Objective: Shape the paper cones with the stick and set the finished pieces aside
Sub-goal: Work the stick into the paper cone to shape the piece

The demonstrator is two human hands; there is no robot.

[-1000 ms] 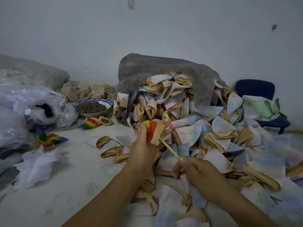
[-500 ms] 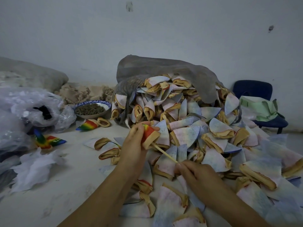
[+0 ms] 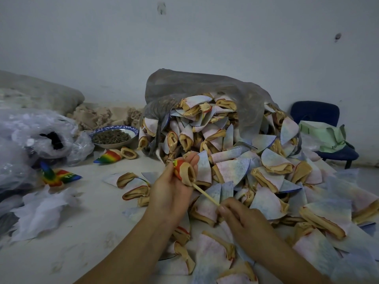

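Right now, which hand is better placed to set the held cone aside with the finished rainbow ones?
Left, probably. The left hand grips the cone, and the rainbow pieces lie on its side, near the bowl. The right hand only pinches the stick, beside the unshaped pile.

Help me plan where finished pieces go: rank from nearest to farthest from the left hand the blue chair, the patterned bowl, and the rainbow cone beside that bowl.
1. Rainbow cone, lying to the left of the left hand.
2. Patterned bowl, just behind that cone, farther back-left.
3. Blue chair, far right by the wall, beyond the pile of cones.
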